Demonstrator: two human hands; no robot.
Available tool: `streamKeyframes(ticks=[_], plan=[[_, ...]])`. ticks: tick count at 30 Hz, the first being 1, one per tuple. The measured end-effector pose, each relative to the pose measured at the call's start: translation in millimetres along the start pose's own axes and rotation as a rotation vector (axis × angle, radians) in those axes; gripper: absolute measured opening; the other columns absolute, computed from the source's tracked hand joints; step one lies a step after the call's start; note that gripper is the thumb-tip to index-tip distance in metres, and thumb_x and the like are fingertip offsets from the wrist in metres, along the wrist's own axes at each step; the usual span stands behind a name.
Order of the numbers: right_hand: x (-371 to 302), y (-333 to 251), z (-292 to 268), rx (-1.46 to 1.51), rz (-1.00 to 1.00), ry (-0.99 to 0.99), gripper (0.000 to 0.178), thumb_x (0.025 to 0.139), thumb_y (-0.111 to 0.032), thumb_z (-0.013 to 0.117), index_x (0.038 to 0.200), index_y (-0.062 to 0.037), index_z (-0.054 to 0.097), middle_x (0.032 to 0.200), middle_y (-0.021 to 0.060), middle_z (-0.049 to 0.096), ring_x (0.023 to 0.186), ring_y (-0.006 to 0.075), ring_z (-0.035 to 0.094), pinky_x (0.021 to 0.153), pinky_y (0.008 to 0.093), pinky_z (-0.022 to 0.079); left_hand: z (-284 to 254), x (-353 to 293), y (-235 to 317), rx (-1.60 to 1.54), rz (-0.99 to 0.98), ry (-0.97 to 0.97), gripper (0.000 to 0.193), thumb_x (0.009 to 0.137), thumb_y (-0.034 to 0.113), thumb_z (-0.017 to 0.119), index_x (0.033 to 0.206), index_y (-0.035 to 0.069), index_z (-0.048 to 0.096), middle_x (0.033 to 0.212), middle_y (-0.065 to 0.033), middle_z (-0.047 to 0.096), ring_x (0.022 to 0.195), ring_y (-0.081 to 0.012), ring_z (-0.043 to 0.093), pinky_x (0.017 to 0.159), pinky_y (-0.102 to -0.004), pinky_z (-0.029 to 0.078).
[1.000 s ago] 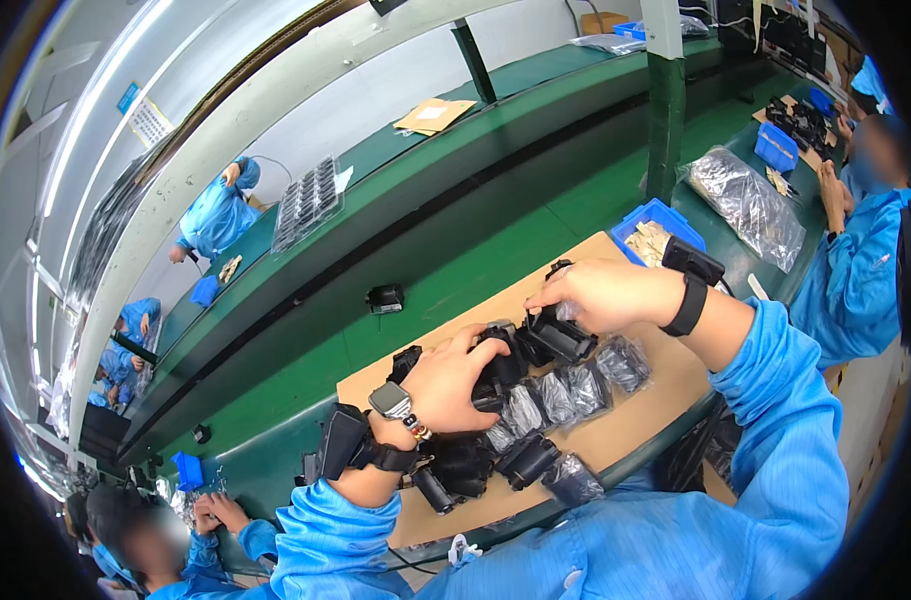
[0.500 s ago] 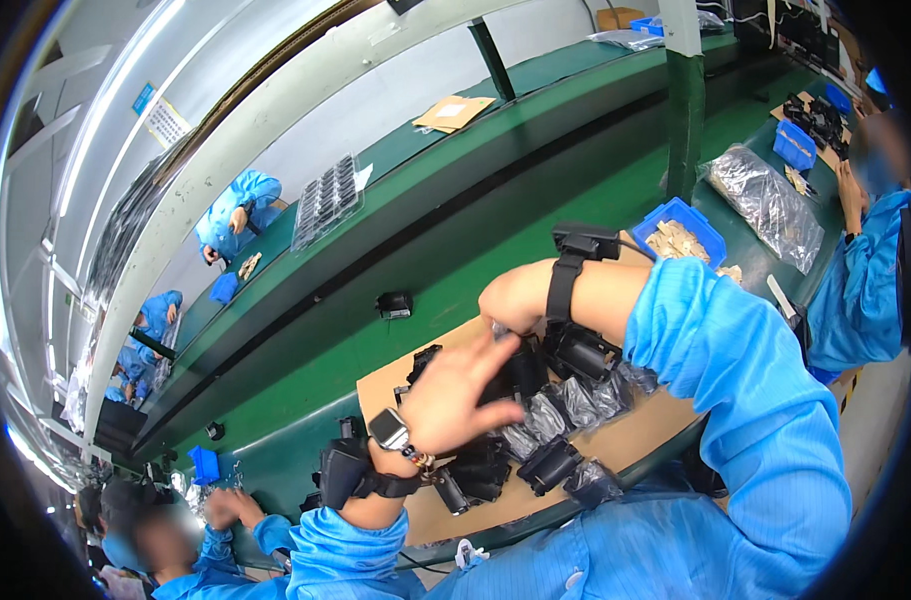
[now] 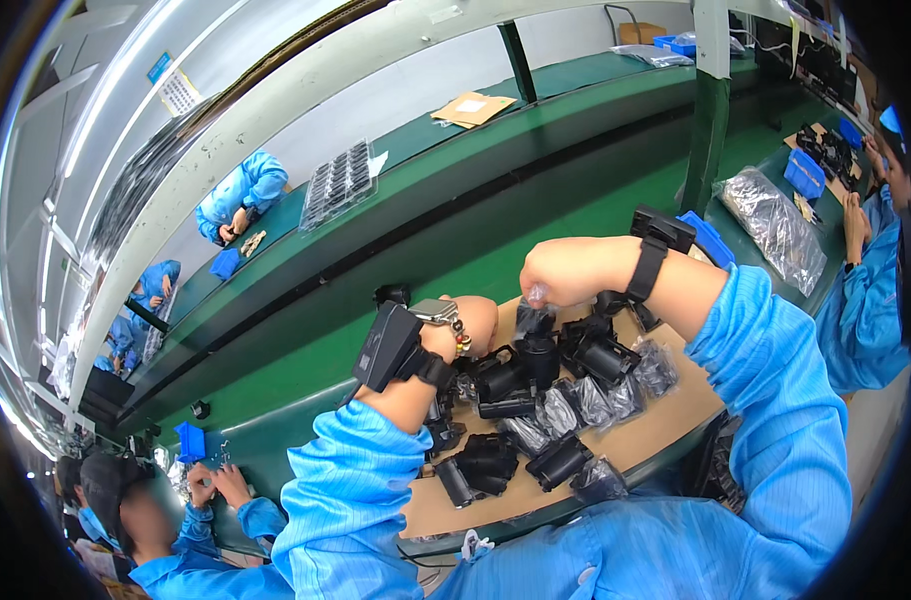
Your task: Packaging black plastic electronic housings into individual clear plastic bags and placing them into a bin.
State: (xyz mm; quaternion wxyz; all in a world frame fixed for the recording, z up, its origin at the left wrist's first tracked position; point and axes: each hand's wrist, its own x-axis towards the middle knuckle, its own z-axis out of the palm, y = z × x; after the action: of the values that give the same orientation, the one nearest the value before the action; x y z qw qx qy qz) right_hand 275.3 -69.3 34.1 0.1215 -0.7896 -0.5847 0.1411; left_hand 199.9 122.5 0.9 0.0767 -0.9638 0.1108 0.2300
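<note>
My right hand (image 3: 567,272) is closed on the gathered top of a clear plastic bag (image 3: 536,318), which hangs over the far part of a pile of black plastic parts (image 3: 500,376). A dark part seems to be inside the bag. To its left, my left hand (image 3: 477,322) is at the pile's far left side. The back of that hand and the wrist hide its fingers. Nearer me, several bagged parts (image 3: 558,408) lie in a row. Bare black cylindrical parts (image 3: 559,461) lie around them on a brown cardboard sheet (image 3: 665,425).
A green conveyor belt (image 3: 455,262) runs beyond the cardboard. One black part (image 3: 392,294) lies on it. A blue bin (image 3: 706,240) stands past my right forearm, near a large plastic bag (image 3: 772,230). Co-workers sit at left (image 3: 165,535) and right (image 3: 865,310).
My left hand has gone from over the pile to its far left side. My right hand has shifted right, and the plastic bag in it now shows. The view has shifted slightly.
</note>
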Motion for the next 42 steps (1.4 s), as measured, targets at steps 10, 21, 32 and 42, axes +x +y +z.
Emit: streamKeyframes(ticks=[10, 21, 32, 42], plan=[[-48, -5, -18, 0.192, -0.034, 0.232, 0.01, 0.076, -0.003, 0.056, 0.081, -0.0004, 0.064, 0.077, 0.0163, 0.063, 0.075, 0.0319, 0.061, 0.067, 0.0382, 0.047, -43, -17, -13, -0.262, 0.122, 0.082, 0.016, 0.081, 0.015, 0.059, 0.09, 0.002, 0.065, 0.087, -0.0152, 0.066, 0.083, -0.0287, 0.062, 0.075, -0.0352, 0.049], [-56, -14, -12, 0.282, -0.214, 0.561, 0.01, 0.077, -0.003, 0.06, 0.085, 0.0018, 0.063, 0.086, 0.0176, 0.063, 0.084, 0.0308, 0.061, 0.074, 0.0366, 0.048, 4, -40, -4, -1.987, 0.438, 0.414, 0.014, 0.096, 0.022, 0.047, 0.092, 0.009, 0.05, 0.116, -0.0158, 0.058, 0.107, -0.0303, 0.057, 0.093, -0.0461, 0.046], [-36, -53, -11, 0.618, -0.049, 0.642, 0.01, 0.08, -0.004, 0.059, 0.087, 0.0019, 0.062, 0.074, 0.0167, 0.064, 0.069, 0.0252, 0.064, 0.066, 0.0331, 0.05, 13, -71, 56, -2.247, 0.663, 0.045, 0.049, 0.092, 0.028, 0.058, 0.13, 0.003, 0.041, 0.117, -0.0082, 0.056, 0.103, -0.0181, 0.058, 0.092, -0.0355, 0.047], [-50, -59, 16, 0.517, -0.282, 0.52, 0.033, 0.081, -0.011, 0.065, 0.113, -0.003, 0.062, 0.105, 0.0116, 0.054, 0.101, 0.0243, 0.054, 0.087, 0.033, 0.044, 48, -73, 52, -2.504, 0.332, 0.138, 0.029, 0.089, 0.007, 0.053, 0.118, 0.003, 0.052, 0.105, -0.0088, 0.061, 0.095, -0.0209, 0.062, 0.084, -0.0345, 0.052]])
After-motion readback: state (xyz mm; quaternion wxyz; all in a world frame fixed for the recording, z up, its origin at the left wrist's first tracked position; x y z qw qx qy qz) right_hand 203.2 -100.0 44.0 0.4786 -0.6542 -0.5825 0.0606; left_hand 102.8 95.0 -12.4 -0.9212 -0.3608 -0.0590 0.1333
